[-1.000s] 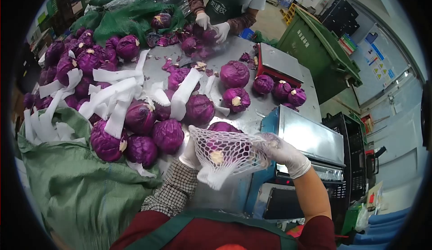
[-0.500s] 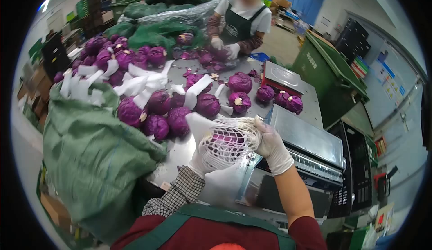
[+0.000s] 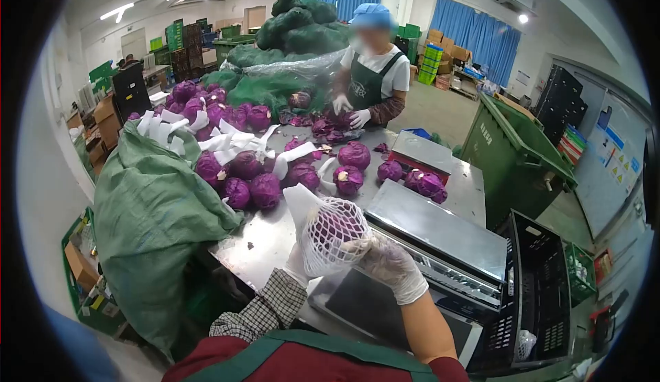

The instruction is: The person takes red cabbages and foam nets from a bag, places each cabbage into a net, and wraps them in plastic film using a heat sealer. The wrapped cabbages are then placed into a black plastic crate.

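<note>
A red cabbage (image 3: 344, 226) sits inside a white foam net sleeve (image 3: 323, 248), held up in front of my body. My gloved left hand (image 3: 296, 266) is wrapped round its left and lower side, with most fingers hidden behind the net. On the right, my gloved right hand (image 3: 394, 269) has its fingers closed on the edge of the net. A flat white foam strip (image 3: 300, 202) sticks up at the left of the wrapped cabbage. Several bare red cabbages (image 3: 265, 191) lie on the metal table just beyond my hands.
A metal wrapping machine (image 3: 434, 234) stands right of my hands, beside a black crate (image 3: 550, 292). Left is a green woven sack (image 3: 155, 224) topped with foam pieces. Across the table (image 3: 258, 244), a person (image 3: 371, 72) handles cabbage leaves. A green bin (image 3: 509, 151) stands right.
My view has tilted up. The net now fits more closely round the cabbage, and my right hand has moved from its upper right side down to its lower right edge.
</note>
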### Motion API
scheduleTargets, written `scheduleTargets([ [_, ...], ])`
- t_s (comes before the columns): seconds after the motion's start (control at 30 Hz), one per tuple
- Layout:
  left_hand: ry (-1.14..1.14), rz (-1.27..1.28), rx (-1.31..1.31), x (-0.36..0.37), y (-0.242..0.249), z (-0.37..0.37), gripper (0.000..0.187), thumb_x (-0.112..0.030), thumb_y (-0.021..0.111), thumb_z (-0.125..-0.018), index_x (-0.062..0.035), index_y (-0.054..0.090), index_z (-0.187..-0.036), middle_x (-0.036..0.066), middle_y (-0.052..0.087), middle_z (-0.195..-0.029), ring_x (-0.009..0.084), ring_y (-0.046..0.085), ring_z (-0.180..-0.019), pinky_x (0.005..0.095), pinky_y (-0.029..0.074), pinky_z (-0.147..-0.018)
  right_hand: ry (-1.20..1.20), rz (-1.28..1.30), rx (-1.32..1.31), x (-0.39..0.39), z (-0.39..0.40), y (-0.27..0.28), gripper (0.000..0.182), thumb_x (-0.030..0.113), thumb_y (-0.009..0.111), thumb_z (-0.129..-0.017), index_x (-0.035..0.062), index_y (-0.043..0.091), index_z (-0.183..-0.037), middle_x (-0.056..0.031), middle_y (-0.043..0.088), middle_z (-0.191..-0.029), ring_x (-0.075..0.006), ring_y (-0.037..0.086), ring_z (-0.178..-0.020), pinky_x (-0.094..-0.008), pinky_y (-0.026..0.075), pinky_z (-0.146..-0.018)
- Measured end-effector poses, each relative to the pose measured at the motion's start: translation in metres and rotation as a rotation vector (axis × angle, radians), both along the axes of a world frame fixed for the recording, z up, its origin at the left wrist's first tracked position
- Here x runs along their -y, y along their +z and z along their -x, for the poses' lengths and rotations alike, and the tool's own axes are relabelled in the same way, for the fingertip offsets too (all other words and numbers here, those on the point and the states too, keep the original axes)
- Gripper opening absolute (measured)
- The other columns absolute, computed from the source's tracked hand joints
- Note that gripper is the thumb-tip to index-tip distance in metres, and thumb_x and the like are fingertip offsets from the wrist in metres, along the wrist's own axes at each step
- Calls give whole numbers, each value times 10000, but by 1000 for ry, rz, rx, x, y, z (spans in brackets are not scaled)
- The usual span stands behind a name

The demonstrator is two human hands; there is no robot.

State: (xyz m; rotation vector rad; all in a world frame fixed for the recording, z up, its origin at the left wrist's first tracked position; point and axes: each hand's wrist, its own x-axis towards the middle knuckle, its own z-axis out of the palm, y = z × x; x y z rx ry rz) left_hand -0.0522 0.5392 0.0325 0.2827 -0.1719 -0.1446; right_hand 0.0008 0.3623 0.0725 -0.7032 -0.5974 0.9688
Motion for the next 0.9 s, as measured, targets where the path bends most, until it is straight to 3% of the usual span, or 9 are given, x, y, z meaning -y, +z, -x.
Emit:
scheduleTargets([
  [0.2,0,127,121,47,-33,-18,616,-529,384,-876,-72,392,-1290,146,461,-1256,327,502,-1089,493,459,-867,185,-145,-238,40,16,-14,447,223,686,-760,2,496,-1099,-104,587,-975,-226,553,-996,-390,420,-918],
  [0.27,-393,431,536,81,-57,-43,595,-513,388,-880,-61,412,-1266,130,453,-1260,292,500,-1073,453,453,-846,194,-5,-92,54,16,-12,352,214,644,-797,9,535,-1062,-114,593,-1021,-221,546,-1020,-365,419,-913],
  [0.3,-180,404,268,78,-48,-30,589,-510,386,-882,-57,415,-1259,127,456,-1254,283,498,-1069,440,448,-848,134,91,31,63,19,-4,336,215,634,-805,9,542,-1054,-120,592,-1039,-221,544,-1029,-360,415,-918],
  [0.4,-82,117,341,88,9,-11,485,-363,374,-917,-57,352,-1293,132,472,-1227,231,501,-1081,414,425,-904,-123,190,387,84,34,28,301,201,598,-833,9,552,-1059,-129,582,-1107,-198,529,-1072,-336,376,-964],
  [0.47,26,171,266,104,27,-9,425,-280,402,-922,-40,360,-1270,144,508,-1156,220,530,-1034,404,434,-904,-169,127,326,91,30,26,298,212,595,-836,6,553,-1047,-101,592,-1062,-169,543,-1019,-305,419,-907],
  [0.5,221,-413,218,88,11,-22,379,-199,460,-900,-25,388,-1229,135,515,-1133,208,519,-1028,378,437,-906,-179,125,298,91,27,20,293,215,592,-838,6,551,-1039,-88,593,-1031,-154,549,-970,-287,435,-857],
  [0.6,563,-1309,543,93,26,-28,463,-216,581,-820,-50,427,-1224,93,520,-1181,220,498,-1088,355,395,-955,-153,248,304,100,25,16,246,229,578,-851,11,570,-963,-21,578,-840,-86,531,-685,-213,445,-599],
  [0.73,544,-1382,460,75,-4,-50,604,-248,683,-721,-65,423,-1235,75,535,-1165,210,508,-1076,328,351,-988,-406,309,585,116,10,16,234,228,555,-865,30,562,-740,-15,533,-630,-67,446,-514,-214,372,-492],
  [0.9,416,-1144,513,85,15,-68,480,-361,434,-885,-75,386,-1268,87,475,-1247,221,460,-1133,369,361,-992,-555,519,461,136,-42,27,189,207,548,-860,30,589,-805,7,495,-612,-85,450,-539,-236,391,-506],
])
